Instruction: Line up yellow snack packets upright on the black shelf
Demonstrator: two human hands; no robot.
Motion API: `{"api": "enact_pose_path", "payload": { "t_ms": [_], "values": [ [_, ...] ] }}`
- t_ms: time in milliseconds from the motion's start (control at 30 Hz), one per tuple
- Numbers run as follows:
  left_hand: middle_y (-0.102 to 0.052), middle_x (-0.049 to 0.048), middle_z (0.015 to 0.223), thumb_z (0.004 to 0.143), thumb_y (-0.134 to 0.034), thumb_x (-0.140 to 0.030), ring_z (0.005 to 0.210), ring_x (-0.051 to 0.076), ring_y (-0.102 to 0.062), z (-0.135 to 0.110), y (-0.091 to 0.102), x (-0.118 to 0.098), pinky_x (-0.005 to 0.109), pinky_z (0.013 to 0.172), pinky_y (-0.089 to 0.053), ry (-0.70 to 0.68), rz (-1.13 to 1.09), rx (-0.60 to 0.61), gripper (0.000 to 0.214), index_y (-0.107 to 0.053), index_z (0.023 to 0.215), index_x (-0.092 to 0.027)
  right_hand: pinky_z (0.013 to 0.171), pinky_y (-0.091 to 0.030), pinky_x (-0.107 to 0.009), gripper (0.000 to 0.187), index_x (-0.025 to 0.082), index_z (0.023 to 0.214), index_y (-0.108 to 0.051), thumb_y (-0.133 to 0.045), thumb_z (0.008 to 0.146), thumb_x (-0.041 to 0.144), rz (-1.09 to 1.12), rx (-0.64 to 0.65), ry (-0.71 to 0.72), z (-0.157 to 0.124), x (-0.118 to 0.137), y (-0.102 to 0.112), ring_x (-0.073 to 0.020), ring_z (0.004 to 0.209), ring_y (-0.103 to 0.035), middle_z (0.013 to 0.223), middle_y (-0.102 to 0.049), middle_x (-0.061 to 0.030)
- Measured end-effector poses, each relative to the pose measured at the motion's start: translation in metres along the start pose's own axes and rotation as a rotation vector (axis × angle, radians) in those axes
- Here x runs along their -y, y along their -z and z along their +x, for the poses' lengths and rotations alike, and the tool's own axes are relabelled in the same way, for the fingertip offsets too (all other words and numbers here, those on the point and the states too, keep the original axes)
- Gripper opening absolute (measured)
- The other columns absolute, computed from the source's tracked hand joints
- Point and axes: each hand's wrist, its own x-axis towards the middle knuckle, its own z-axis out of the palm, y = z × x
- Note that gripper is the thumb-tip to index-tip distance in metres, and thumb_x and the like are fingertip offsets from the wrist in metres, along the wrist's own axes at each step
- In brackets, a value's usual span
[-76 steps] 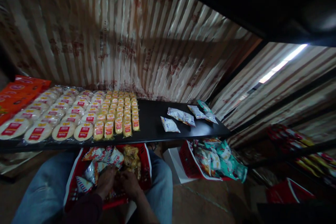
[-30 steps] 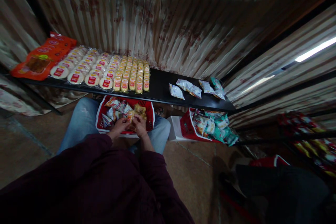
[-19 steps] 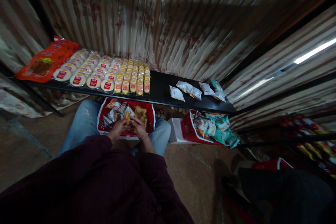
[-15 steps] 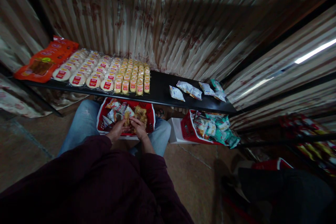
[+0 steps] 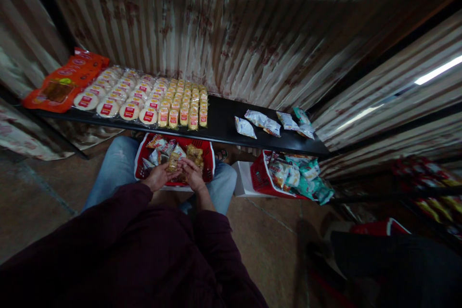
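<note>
Above the red basket (image 5: pixel 210 163) between my knees, my left hand (image 5: pixel 158 176) is closed on a small golden wrapped cake (image 5: pixel 173 161), held upright by its lower end. Close to the cake's right side is my right hand (image 5: pixel 193 175), its fingers stretched out and a little apart; whether a fingertip touches the wrapper I cannot tell. Inside the basket, white and red snack packets (image 5: pixel 155 156) lie on the left and more golden wrapped cakes (image 5: pixel 195 153) on the right, partly hidden by my hands.
On the black shelf (image 5: pixel 222 115) stand rows of small yellow cakes (image 5: pixel 184 115) and round white cakes (image 5: pixel 129 111), beside an orange bag (image 5: pixel 67 84). Several white packets (image 5: pixel 245 127) lie further right. A second red basket (image 5: pixel 260 176) holds green and white packets. Another person's dark-clothed leg (image 5: pixel 364 255) is at lower right.
My right hand has loosened from the wrapped cake and its fingers have spread. The cake has turned in my left hand, showing its broad face. The view has shifted slightly.
</note>
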Motion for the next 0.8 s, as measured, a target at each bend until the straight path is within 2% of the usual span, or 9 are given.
{"api": "enact_pose_path", "payload": {
  "t_ms": [167,467,600,800],
  "values": [
    [-0.07,0.0179,0.1,0.092,-0.038,-0.018,0.093,0.023,-0.069,-0.002,0.0,-0.001,0.04,0.085,-0.056,0.017,0.001,0.011,0.031,-0.054,0.116,-0.006,0.082,-0.053,-0.031,0.035,0.021,0.094,-0.071,-0.08,0.063,0.034,0.067,0.04,0.005,-0.001,0.002,0.0,-0.0164,0.084,-0.067,0.092,-0.073,-0.0028],
    [-0.07,0.0177,0.101,0.094,-0.033,-0.021,0.096,0.023,-0.069,-0.007,-0.001,-0.006,0.038,0.085,-0.056,0.057,-0.012,0.032,0.035,-0.054,0.118,-0.006,0.086,-0.052,-0.034,0.035,0.02,0.096,-0.07,-0.077,0.066,0.035,0.061,0.056,-0.035,-0.005,0.01,-0.006,-0.0188,0.094,-0.066,0.101,-0.073,-0.0052],
    [-0.071,0.0163,0.095,0.094,-0.033,-0.022,0.094,0.023,-0.069,-0.006,0.001,-0.007,0.038,0.083,-0.056,0.059,-0.035,0.027,0.036,-0.055,0.119,-0.006,0.086,-0.052,-0.033,0.03,0.021,0.096,-0.069,-0.075,0.07,0.034,0.031,0.044,-0.038,-0.004,0.009,-0.006,-0.0182,0.094,-0.066,0.1,-0.072,-0.0049],
    [-0.071,0.013,0.084,0.093,-0.035,-0.02,0.086,0.02,-0.071,-0.006,0.004,-0.01,0.03,0.077,-0.057,0.056,-0.086,-0.002,0.034,-0.056,0.116,-0.006,0.08,-0.052,-0.029,0.027,0.02,0.09,-0.071,-0.077,0.067,0.034,0.048,0.027,-0.031,-0.002,0.004,-0.001,-0.0155,0.086,-0.067,0.093,-0.073,-0.0042]
  ]
}}
